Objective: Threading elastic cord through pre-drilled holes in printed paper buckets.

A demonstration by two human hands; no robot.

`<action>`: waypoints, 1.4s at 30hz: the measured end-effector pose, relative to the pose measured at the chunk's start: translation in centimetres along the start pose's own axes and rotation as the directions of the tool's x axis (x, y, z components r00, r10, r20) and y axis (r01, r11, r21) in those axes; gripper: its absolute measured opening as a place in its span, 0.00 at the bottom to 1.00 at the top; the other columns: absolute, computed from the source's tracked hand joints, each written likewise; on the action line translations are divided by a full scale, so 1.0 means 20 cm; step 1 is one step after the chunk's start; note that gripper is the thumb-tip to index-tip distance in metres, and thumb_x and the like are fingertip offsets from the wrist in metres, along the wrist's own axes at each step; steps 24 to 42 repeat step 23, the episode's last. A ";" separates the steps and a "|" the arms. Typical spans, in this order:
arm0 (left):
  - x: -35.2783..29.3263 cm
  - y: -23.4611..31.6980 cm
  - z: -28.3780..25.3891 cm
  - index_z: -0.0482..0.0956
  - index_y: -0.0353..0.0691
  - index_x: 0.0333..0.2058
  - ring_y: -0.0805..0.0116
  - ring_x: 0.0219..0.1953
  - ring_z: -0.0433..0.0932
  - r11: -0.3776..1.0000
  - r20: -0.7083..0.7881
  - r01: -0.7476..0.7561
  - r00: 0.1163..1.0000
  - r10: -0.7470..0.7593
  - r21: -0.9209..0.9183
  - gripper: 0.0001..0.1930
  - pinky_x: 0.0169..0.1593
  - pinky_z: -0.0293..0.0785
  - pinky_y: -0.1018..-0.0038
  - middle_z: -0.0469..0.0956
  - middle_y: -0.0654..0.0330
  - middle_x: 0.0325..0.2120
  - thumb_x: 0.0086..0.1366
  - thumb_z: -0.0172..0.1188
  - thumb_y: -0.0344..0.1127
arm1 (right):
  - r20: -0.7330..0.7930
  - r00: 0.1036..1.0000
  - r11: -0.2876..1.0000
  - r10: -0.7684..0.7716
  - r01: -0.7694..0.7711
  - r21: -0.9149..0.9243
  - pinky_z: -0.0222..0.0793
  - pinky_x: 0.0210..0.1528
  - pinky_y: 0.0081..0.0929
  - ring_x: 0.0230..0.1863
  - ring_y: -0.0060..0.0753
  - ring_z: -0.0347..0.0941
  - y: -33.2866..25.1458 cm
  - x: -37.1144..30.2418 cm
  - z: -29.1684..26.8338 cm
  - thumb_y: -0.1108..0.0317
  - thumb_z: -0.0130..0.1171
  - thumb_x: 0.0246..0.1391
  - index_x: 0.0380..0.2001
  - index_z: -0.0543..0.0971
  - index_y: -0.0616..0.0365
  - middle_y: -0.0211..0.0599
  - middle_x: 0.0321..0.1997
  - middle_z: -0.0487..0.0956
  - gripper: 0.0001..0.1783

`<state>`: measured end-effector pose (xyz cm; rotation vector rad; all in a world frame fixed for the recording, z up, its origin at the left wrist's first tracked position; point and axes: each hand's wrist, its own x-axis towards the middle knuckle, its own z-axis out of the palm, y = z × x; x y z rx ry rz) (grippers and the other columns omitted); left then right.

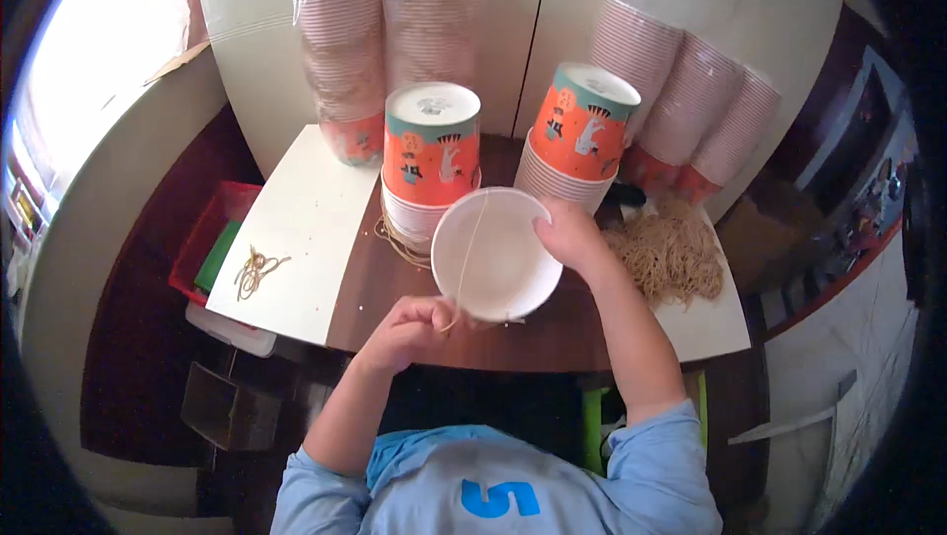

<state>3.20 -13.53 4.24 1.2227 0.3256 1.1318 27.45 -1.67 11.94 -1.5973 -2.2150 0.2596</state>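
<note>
My right hand (572, 237) grips the rim of a white paper bucket (513, 259) on its right side, thumb inside. The bucket's open mouth is tilted toward me, above the front of the table. A thin tan string (476, 237) crosses the mouth from the upper rim down to the lower left. At that lower left rim my left hand (406, 330) is closed, pinching the string. Behind the bucket stand two upside-down stacks of paper buckets, a left stack (431, 165) and a right stack (582, 136), their top ones orange and teal with printed figures.
A heap of tan strings (673, 257) covers the table's right side; a small bunch of strings (254, 274) lies at left. Plastic-wrapped bucket stacks (340, 57) line the back left, and more wrapped stacks (639, 57) the back right. A red crate (195, 244) sits left of the table.
</note>
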 end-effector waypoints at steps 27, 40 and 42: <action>0.66 0.53 -0.50 0.39 0.39 0.65 0.56 0.65 0.52 0.318 -0.056 -0.205 0.757 0.651 0.926 0.59 0.66 0.49 0.64 0.52 0.45 0.62 0.43 0.74 0.46 | -0.180 0.898 0.535 -0.401 0.389 0.750 0.48 0.67 0.36 0.67 0.37 0.51 -0.35 0.60 -0.04 0.52 0.65 0.47 0.66 0.44 0.56 0.46 0.66 0.55 0.53; 0.66 0.53 -0.50 0.39 0.39 0.65 0.56 0.65 0.52 0.318 -0.056 -0.205 0.757 0.651 0.926 0.59 0.66 0.49 0.64 0.52 0.45 0.62 0.43 0.74 0.46 | -0.180 0.898 0.535 -0.401 0.389 0.750 0.48 0.67 0.36 0.67 0.37 0.51 -0.35 0.60 -0.04 0.52 0.65 0.47 0.66 0.44 0.56 0.46 0.66 0.55 0.53; 0.66 0.53 -0.50 0.39 0.39 0.65 0.56 0.65 0.52 0.318 -0.056 -0.205 0.757 0.651 0.926 0.59 0.66 0.49 0.64 0.52 0.45 0.62 0.43 0.74 0.46 | -0.180 0.898 0.535 -0.401 0.389 0.750 0.48 0.67 0.36 0.67 0.37 0.51 -0.35 0.60 -0.04 0.52 0.65 0.47 0.66 0.44 0.56 0.46 0.66 0.55 0.53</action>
